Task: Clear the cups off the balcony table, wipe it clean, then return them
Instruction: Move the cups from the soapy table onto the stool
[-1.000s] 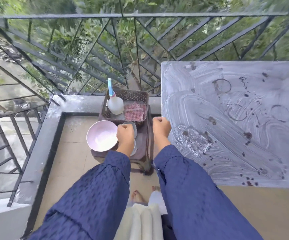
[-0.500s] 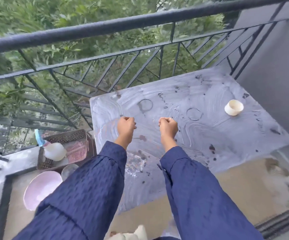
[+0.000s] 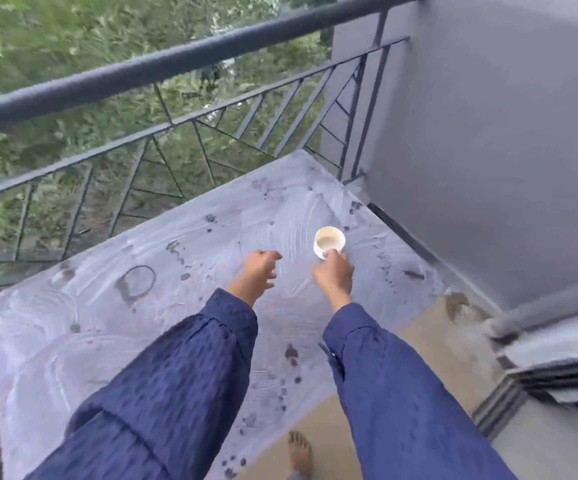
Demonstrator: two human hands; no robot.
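A small white cup (image 3: 329,240) stands on the grey balcony table (image 3: 142,327), toward its far right part. My right hand (image 3: 334,271) reaches it from the near side, and its fingers curl around the cup's near wall. My left hand (image 3: 258,270) hovers over the table just left of the cup, fingers loosely curled and holding nothing. The tabletop is smeared with whitish wipe streaks, dark spots and a dark cup ring (image 3: 137,280).
A dark metal railing (image 3: 176,64) runs along the table's far edge, with green foliage beyond. A grey wall (image 3: 488,133) stands right of the table. My bare foot (image 3: 299,453) is on the tan floor below the table's near edge.
My view swung right, away from the stool with the basket and bowl. Both hands moved forward over the table; the right hand reached the white cup and closed on it, the left loosened from a fist.
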